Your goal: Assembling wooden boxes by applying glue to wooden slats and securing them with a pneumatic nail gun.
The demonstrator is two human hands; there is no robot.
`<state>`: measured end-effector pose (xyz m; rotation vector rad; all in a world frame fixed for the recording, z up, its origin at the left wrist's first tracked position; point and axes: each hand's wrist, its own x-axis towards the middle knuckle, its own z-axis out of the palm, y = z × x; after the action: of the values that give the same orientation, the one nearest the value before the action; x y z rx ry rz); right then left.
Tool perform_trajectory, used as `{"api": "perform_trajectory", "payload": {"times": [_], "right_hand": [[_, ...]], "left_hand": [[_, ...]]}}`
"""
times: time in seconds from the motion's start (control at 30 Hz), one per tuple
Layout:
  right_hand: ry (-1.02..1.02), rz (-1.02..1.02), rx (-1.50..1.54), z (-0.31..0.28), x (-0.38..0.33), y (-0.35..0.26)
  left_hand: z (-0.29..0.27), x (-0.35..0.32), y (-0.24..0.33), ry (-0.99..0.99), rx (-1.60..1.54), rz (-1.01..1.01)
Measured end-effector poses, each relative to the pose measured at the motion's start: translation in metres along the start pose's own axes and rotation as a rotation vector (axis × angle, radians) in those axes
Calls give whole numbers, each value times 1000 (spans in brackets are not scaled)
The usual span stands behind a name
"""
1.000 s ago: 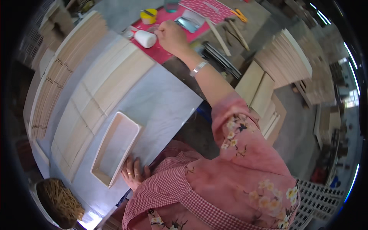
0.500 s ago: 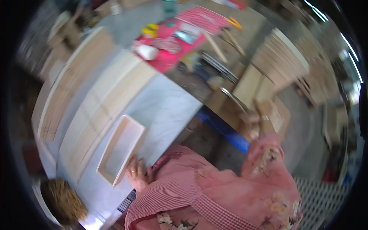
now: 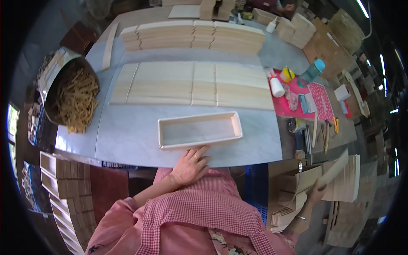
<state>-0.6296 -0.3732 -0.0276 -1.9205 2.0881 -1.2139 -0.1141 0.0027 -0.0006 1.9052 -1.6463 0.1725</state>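
Note:
A rectangular pale wooden frame [image 3: 199, 142] lies on the grey marbled tabletop in front of me; its inside shows the same grey. My left hand [image 3: 192, 165] rests at the table's front edge, fingers spread, their tips by the frame's near side. Down at the right, my right hand [image 3: 315, 194] is closed round the lower end of a thin wooden board [image 3: 335, 168], which tilts up in front of a stack of boards [image 3: 352, 178]. Part of that hand's grip is hard to make out. Loose thin wooden panels [image 3: 285, 217] lie beside its wrist.
Flat boards [image 3: 170, 83] lie in rows across the table, with stacked boards [image 3: 191, 36] behind. A bin of brown rubber bands [image 3: 78, 97] stands left. On a pink mat [image 3: 293, 108] are a white bottle [image 3: 277, 87] and a teal bottle [image 3: 312, 73]. Stacked wooden boxes [image 3: 70, 191] stand lower left.
My view has swung back from the right to face the table. A thin board now shows raised in my right hand by the stack. The left hand stays beside the frame.

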Motion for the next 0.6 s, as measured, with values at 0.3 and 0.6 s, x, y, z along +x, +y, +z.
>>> {"api": "perform_trajectory", "payload": {"times": [0.3, 0.6], "right_hand": [[-926, -932, 588, 50, -95, -383], [-1218, -1582, 415, 75, -149, -490]], "left_hand": [[-38, -58, -1, 353, -42, -443], [-83, -68, -21, 416, -145, -950]]}}
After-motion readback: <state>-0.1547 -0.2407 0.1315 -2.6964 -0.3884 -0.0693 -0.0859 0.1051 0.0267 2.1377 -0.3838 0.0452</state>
